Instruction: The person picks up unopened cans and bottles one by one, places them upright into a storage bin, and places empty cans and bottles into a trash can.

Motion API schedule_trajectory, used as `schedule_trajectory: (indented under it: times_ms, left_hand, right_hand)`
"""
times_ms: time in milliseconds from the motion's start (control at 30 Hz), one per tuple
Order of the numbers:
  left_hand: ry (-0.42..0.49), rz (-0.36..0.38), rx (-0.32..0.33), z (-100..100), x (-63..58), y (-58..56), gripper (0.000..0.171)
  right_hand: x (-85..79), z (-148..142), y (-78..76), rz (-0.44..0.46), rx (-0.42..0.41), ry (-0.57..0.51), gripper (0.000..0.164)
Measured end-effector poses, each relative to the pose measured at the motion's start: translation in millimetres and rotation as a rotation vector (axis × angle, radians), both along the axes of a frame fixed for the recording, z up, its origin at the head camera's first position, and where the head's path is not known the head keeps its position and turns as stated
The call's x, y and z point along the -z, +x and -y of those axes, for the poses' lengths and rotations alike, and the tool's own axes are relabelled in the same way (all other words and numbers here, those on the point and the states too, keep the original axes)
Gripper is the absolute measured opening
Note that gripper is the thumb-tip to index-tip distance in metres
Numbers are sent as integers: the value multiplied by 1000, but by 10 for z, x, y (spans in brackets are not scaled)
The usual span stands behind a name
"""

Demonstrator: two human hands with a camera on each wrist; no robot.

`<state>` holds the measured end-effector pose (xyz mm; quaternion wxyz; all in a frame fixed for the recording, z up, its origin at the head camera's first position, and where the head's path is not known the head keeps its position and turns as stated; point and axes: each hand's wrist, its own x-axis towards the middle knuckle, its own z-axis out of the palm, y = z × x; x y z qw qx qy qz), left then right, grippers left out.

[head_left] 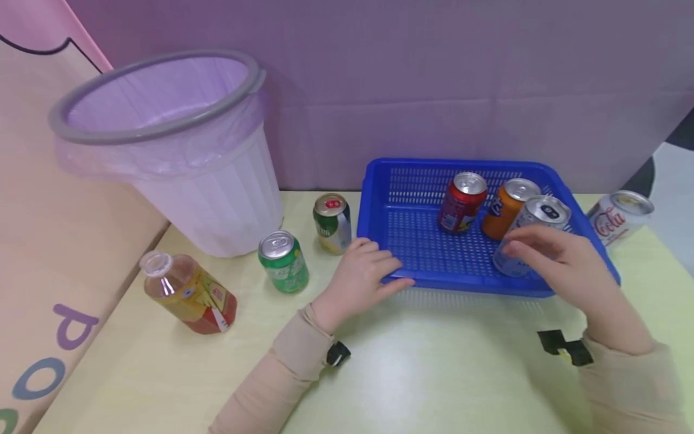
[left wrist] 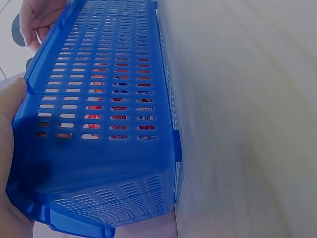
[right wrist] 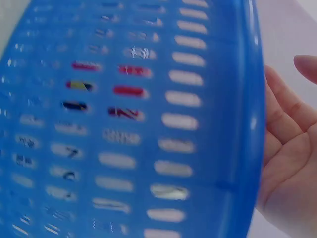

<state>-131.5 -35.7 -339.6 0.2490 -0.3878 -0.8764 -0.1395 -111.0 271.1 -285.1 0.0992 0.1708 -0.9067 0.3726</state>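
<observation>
A blue plastic basket (head_left: 428,278) with slotted walls stands on the table. My left hand (head_left: 360,278) grips its near left corner, and the left wrist view shows the thumb (left wrist: 12,99) over the rim. Inside, toward the right, stand a red can (head_left: 459,208), an orange can (head_left: 501,217) and a pale silver-blue can (head_left: 534,220). Over the basket's near right side, my right hand (head_left: 566,265) is beside the pale can, fingers loosely bent and partly covering it. In the right wrist view the palm (right wrist: 292,158) faces the basket, thumb apart from the fingers, with nothing visible between them.
A white cola can (head_left: 620,218) leans outside the basket's right end. Left of the basket stand a dark green can (head_left: 332,226), a green can (head_left: 284,265) and a tilted bottle of reddish drink (head_left: 190,295). A lined white bin (head_left: 217,199) stands behind them.
</observation>
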Motion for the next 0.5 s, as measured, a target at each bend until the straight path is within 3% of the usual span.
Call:
schedule_trajectory:
  times_ms: [300,500]
  left_hand:
    - [-5,10,-1,2,-12,11,28]
    - [-5,24,-3,1,-11,13,28]
  right_hand:
    - [-38,-219,5,-71,-22,-148,21]
    - [-72,-371,7,-74,68,-230,22]
